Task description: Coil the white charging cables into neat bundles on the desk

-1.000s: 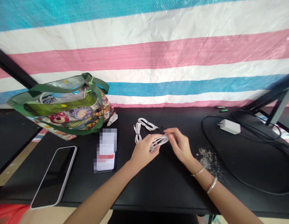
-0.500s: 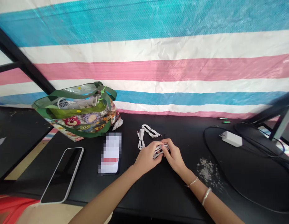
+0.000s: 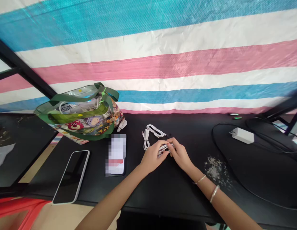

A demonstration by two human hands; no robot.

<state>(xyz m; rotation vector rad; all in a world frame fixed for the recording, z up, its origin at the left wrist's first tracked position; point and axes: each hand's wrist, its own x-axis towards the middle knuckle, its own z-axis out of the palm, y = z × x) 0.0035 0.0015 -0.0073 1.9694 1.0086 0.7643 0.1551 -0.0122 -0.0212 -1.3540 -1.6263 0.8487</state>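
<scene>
A bundled white cable (image 3: 163, 148) is held between my two hands over the black table (image 3: 148, 191). My left hand (image 3: 153, 156) wraps round its left side, with the fingers partly hidden. At its right end, my right hand (image 3: 181, 155) pinches the cable with thumb and fingers; two bracelets circle that forearm. Just beyond my left hand lie two more white cables in coils, one upright in the view (image 3: 146, 140) and one slanting (image 3: 156, 131). A phone with a lit, partly blurred screen (image 3: 116, 156) rests left of my left hand.
A white-framed phone (image 3: 71, 177) lies at the table's front left edge. Behind it stands a green-handled cartoon bag (image 3: 90, 121). On the right are a white charger (image 3: 243, 135), a looped black cable (image 3: 226, 158) and pale crumbs (image 3: 215, 169). A striped sheet (image 3: 162, 67) hangs behind.
The view has shifted and tilted slightly. Both hands keep hold of the bundled cable, and less of it shows between my fingers.
</scene>
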